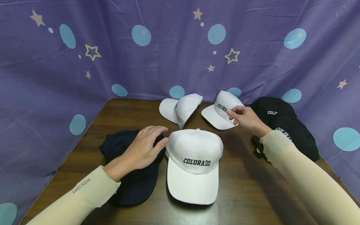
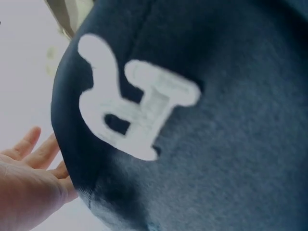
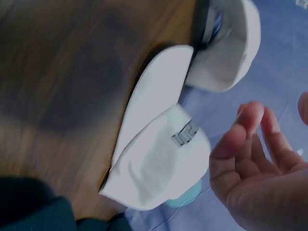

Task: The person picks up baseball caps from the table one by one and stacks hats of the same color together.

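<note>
My left hand [image 1: 144, 147] reaches over a navy cap [image 1: 139, 189], its fingers extended and holding nothing, fingertips beside the crown of a white COLORADO cap [image 1: 194, 187]. In the left wrist view the navy cap's front [image 2: 236, 144] bears a raised white letter, with the hand [image 2: 36, 185] past its edge. At the back right, my right hand [image 1: 247, 118] hovers in front of a second white COLORADO cap [image 1: 215, 117], hiding part of its lettering. The right wrist view shows these fingers [image 3: 250, 118] loosely bent, with nothing between them and the thumb.
Another white cap [image 1: 184, 107] rests at the back, tipped sideways with its brim to the left. Overlapping black caps [image 1: 303, 134] lie at the table's right edge. A purple curtain [image 1: 174, 62] with stars and dots hangs behind the brown table [image 1: 239, 193].
</note>
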Available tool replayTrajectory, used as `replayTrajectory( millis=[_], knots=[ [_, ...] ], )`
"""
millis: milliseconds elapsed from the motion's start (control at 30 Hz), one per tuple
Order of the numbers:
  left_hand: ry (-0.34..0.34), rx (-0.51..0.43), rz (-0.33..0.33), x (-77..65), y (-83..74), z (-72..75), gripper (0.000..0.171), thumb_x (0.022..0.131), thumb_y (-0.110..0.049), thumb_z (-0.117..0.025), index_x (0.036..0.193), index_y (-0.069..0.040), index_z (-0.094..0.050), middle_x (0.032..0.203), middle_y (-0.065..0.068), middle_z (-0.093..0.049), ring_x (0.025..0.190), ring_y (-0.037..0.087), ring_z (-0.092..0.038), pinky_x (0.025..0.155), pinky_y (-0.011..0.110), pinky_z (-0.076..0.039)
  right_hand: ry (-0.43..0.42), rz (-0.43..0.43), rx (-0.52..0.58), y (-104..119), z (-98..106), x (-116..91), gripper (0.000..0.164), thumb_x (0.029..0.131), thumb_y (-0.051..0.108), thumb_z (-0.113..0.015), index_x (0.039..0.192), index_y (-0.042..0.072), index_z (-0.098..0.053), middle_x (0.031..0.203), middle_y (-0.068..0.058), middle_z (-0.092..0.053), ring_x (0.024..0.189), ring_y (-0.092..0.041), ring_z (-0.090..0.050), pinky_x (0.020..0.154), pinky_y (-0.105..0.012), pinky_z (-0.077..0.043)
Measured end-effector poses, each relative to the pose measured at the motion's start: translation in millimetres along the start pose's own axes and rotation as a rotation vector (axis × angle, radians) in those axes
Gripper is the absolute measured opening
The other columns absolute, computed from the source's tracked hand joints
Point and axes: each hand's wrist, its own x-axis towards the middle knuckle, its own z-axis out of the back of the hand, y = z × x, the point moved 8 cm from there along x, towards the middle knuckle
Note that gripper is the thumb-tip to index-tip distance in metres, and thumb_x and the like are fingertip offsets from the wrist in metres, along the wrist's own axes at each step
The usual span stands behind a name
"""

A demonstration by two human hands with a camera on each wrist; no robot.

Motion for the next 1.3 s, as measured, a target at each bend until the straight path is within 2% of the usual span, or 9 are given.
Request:
replayTrajectory(
  millis=[167,300,467,733,900,1000,1133,1200,1300],
  knots=[
    [0.010,-0.002,-0.002,-0.8,-4.1,-3.6,0.048,0.101,-0.048,-0.038,0.134,-0.014,-0.048,0.135,0.000,-0.049,0.129,0.020,-0.035,0.108,0.047,-0.026,-0.106,-0.056,-0.099,-15.2,17.1,10.8,0.052,0.093,0.055,-0.051,0.112,0.007,-0.058,0.107,-0.016,-0.058,0.087,-0.029,-0.057,0.065,-0.035,-0.045],
    [0.009,-0.002,-0.005,-0.9,-5.8,-4.1,0.049,0.101,-0.049,-0.037,0.135,-0.014,-0.047,0.136,0.001,-0.049,0.129,0.020,-0.035,0.108,0.047,-0.025,-0.163,-0.093,-0.171,-21.7,27.4,19.4,0.060,0.092,0.061,-0.048,0.119,0.007,-0.054,0.118,-0.017,-0.056,0.099,-0.031,-0.054,0.078,-0.045,-0.048],
    [0.003,-0.005,-0.006,-1.2,-5.7,-3.3,0.050,0.101,-0.049,-0.037,0.135,-0.014,-0.046,0.136,0.001,-0.048,0.130,0.020,-0.034,0.108,0.047,-0.025,-0.174,-0.117,-0.228,-25.6,31.5,32.4,0.069,0.093,0.061,-0.046,0.132,0.004,-0.047,0.131,-0.022,-0.048,0.117,-0.038,-0.045,0.095,-0.054,-0.040],
    [0.008,-0.004,0.002,-2.6,-5.0,-4.4,0.052,0.101,-0.050,-0.036,0.136,-0.013,-0.046,0.136,0.001,-0.048,0.130,0.020,-0.034,0.108,0.047,-0.025,-0.158,-0.214,-0.315,-36.2,31.5,46.8,0.083,0.092,0.065,-0.040,0.147,0.004,-0.027,0.141,-0.027,-0.034,0.125,-0.046,-0.030,0.101,-0.061,-0.028],
    [0.011,-0.002,0.004,-4.1,-4.2,-5.2,0.052,0.101,-0.051,-0.036,0.136,-0.013,-0.046,0.136,0.000,-0.048,0.130,0.019,-0.034,0.108,0.046,-0.025,-0.130,-0.252,-0.297,-43.0,30.2,51.8,0.090,0.090,0.069,-0.039,0.150,0.005,-0.018,0.144,-0.027,-0.027,0.124,-0.050,-0.023,0.101,-0.065,-0.020],
    [0.009,-0.003,0.003,-4.9,-4.3,-4.9,0.052,0.101,-0.051,-0.036,0.136,-0.014,-0.046,0.136,0.000,-0.048,0.130,0.019,-0.034,0.108,0.046,-0.024,-0.086,-0.280,-0.236,-48.5,26.8,53.6,0.096,0.088,0.072,-0.039,0.152,0.008,-0.007,0.151,-0.026,-0.014,0.132,-0.051,-0.010,0.105,-0.066,-0.012],
    [0.004,-0.001,-0.003,-4.7,-4.6,-5.6,0.052,0.101,-0.050,-0.036,0.136,-0.013,-0.046,0.136,0.000,-0.048,0.130,0.019,-0.034,0.108,0.046,-0.025,-0.012,-0.317,-0.118,-58.1,19.7,56.2,0.102,0.087,0.074,-0.037,0.151,0.011,0.011,0.155,-0.023,0.006,0.138,-0.044,0.006,0.109,-0.062,-0.004],
    [0.001,0.001,-0.006,-4.6,-4.7,-5.9,0.052,0.101,-0.050,-0.036,0.136,-0.012,-0.046,0.136,0.000,-0.048,0.130,0.019,-0.034,0.108,0.046,-0.025,0.020,-0.319,-0.065,-61.3,15.8,57.8,0.105,0.086,0.074,-0.038,0.149,0.009,0.015,0.155,-0.022,0.010,0.138,-0.041,0.008,0.111,-0.059,-0.004],
    [0.000,-0.002,-0.006,-5.3,-4.3,-5.7,0.052,0.101,-0.050,-0.037,0.136,-0.012,-0.046,0.136,0.000,-0.048,0.130,0.020,-0.034,0.108,0.047,-0.025,0.036,-0.310,-0.059,-64.1,13.5,60.7,0.107,0.086,0.075,-0.037,0.148,0.005,0.014,0.154,-0.023,0.008,0.139,-0.041,0.002,0.112,-0.057,-0.007]
  ],
)
